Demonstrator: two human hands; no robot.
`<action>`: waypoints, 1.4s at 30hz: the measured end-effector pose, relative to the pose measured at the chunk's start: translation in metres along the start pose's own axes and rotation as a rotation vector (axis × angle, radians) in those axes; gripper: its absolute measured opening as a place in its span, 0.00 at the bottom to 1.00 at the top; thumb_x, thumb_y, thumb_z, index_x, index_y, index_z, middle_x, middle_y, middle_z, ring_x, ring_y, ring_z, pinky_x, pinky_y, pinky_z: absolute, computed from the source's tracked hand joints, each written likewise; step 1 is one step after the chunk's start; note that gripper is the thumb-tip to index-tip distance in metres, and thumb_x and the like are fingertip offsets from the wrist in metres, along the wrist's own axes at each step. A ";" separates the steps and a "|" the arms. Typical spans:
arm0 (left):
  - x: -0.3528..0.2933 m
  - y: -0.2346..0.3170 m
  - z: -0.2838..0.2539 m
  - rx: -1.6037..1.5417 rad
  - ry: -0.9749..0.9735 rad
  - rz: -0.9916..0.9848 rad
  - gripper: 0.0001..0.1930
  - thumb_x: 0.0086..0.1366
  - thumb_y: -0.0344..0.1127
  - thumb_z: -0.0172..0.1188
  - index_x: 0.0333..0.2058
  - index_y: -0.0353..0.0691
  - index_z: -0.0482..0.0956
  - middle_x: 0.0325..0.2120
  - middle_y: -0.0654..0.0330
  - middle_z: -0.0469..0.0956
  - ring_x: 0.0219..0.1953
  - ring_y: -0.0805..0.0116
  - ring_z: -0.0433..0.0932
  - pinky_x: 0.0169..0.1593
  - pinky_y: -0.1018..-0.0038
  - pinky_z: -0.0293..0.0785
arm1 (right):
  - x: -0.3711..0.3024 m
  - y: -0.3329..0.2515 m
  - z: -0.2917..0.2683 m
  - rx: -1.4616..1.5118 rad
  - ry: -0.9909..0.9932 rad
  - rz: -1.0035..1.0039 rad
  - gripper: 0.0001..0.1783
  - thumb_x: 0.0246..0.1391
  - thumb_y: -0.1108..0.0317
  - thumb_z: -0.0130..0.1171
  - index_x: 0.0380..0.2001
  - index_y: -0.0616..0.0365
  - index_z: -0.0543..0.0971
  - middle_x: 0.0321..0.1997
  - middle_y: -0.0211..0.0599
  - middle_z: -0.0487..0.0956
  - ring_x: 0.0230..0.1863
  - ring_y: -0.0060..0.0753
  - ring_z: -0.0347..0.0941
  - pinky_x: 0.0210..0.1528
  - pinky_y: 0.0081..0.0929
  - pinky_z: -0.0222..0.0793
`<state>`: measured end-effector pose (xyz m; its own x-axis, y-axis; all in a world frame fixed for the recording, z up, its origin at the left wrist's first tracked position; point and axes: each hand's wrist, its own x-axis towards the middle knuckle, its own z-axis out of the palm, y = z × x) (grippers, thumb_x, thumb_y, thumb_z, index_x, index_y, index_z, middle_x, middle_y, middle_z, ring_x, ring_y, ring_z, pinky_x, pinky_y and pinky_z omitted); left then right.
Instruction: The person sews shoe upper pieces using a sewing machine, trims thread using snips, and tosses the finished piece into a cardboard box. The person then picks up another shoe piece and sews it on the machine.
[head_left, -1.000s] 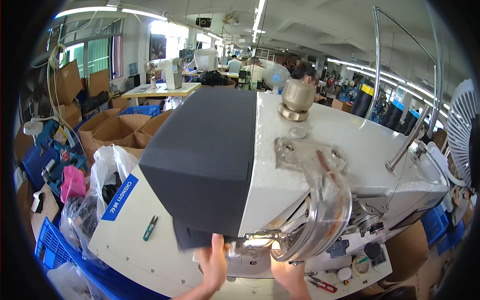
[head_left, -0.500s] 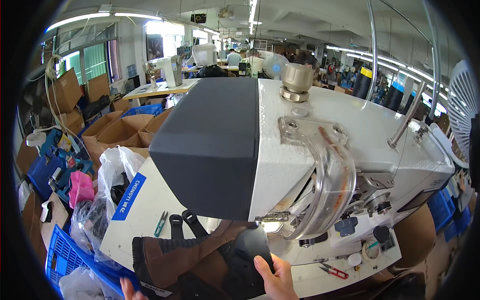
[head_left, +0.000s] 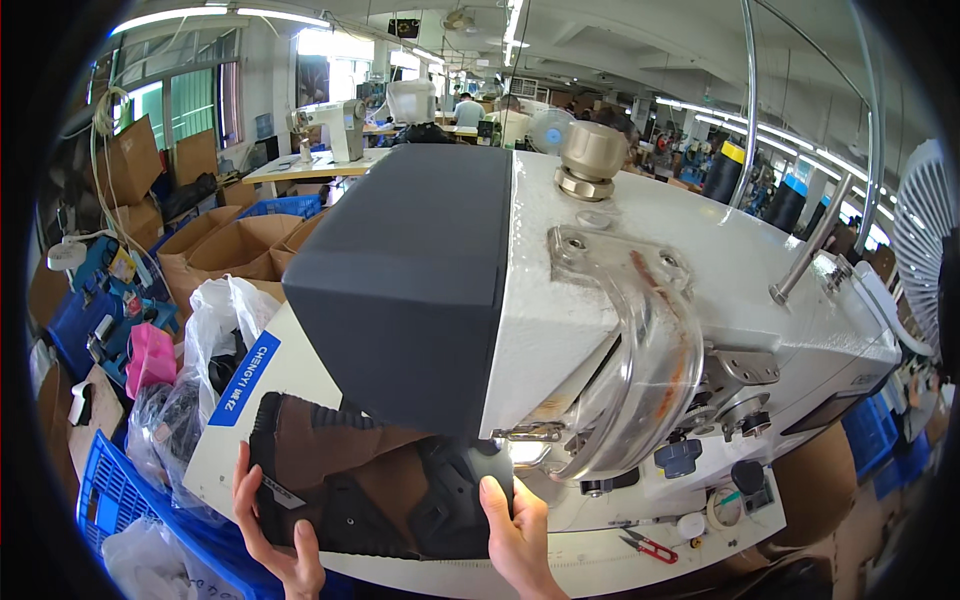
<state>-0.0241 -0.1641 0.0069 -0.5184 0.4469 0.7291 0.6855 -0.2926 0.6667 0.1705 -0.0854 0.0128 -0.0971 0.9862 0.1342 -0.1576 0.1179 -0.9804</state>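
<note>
A flat brown and black stitched piece, which looks like a shoe upper (head_left: pixel 395 497), lies on the pale sewing machine bed (head_left: pixel 590 545). My left hand (head_left: pixel 283 558) grips its left end, thumb on top and fingers along the outer edge. At the other end my right hand (head_left: pixel 518 533) pinches the black part, the thumb uppermost and the fingers partly hidden beneath. That end reaches the lit space under the head of the sewing machine (head_left: pixel 590 330). The dark cover hides the upper's far edge, and the needle cannot be made out.
Red-handled snips (head_left: pixel 650 546) and a roll of tape (head_left: pixel 724 508) lie at the bed's right. Left stand a blue basket (head_left: pixel 120 490), a white plastic bag (head_left: pixel 215 320) and cardboard boxes (head_left: pixel 240 250). A white fan (head_left: pixel 918 220) is far right; a person (head_left: pixel 467 112) sits in the background.
My left hand has come up from the lower edge and taken hold of the upper's left end. The upper now covers the teal snips and black straps; the view has shifted slightly.
</note>
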 end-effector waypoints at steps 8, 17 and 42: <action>0.039 -0.015 0.016 -0.083 -0.033 0.027 0.29 0.55 0.44 0.56 0.53 0.30 0.66 0.59 0.41 0.62 0.62 0.51 0.61 0.64 0.61 0.52 | 0.002 0.020 0.007 0.028 0.101 -0.041 0.17 0.64 0.64 0.46 0.41 0.71 0.74 0.32 0.31 0.74 0.36 0.21 0.65 0.40 0.20 0.63; 0.062 -0.018 0.032 -0.159 -0.067 0.006 0.25 0.54 0.36 0.56 0.51 0.31 0.69 0.56 0.45 0.67 0.59 0.55 0.65 0.63 0.64 0.57 | -0.014 0.006 -0.004 -0.076 0.100 -0.020 0.14 0.63 0.66 0.48 0.41 0.70 0.74 0.32 0.29 0.72 0.36 0.19 0.64 0.40 0.18 0.61; 0.090 -0.011 0.052 -0.054 -0.115 -0.019 0.17 0.56 0.24 0.56 0.46 0.29 0.71 0.54 0.46 0.69 0.53 0.61 0.72 0.55 0.70 0.66 | -0.009 0.022 -0.021 0.242 0.090 0.183 0.14 0.61 0.67 0.53 0.43 0.68 0.77 0.32 0.30 0.75 0.32 0.20 0.72 0.38 0.21 0.72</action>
<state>-0.0522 -0.0767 0.0574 -0.4669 0.5461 0.6956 0.6460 -0.3265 0.6900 0.1889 -0.0892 -0.0131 -0.0599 0.9961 -0.0654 -0.3760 -0.0832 -0.9229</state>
